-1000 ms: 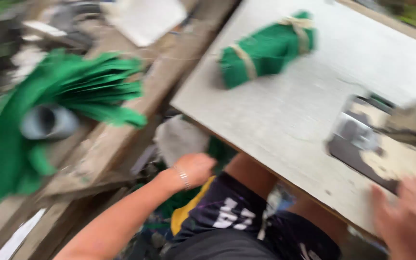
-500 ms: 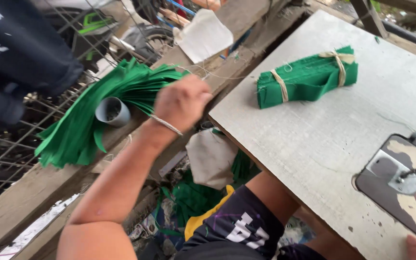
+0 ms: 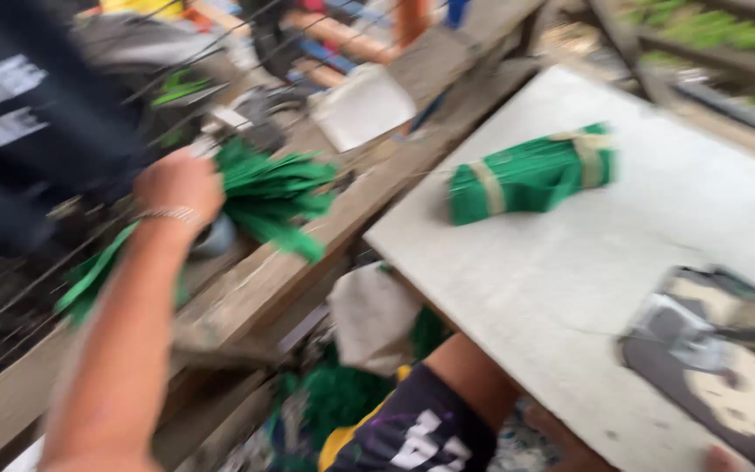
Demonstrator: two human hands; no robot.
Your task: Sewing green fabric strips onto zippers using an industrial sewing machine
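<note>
Left hand gripping green strips | fanned rightward | right hand unclear

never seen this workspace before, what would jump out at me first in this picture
The bright green would catch the eye first: a fan of green fabric strips on the wooden ledge at left, with the left hand on it. A tied green bundle lies on the pale table at upper right. Of the right hand, only the fingertips show at the bottom right edge, near a sewing machine's metal plate.
</note>
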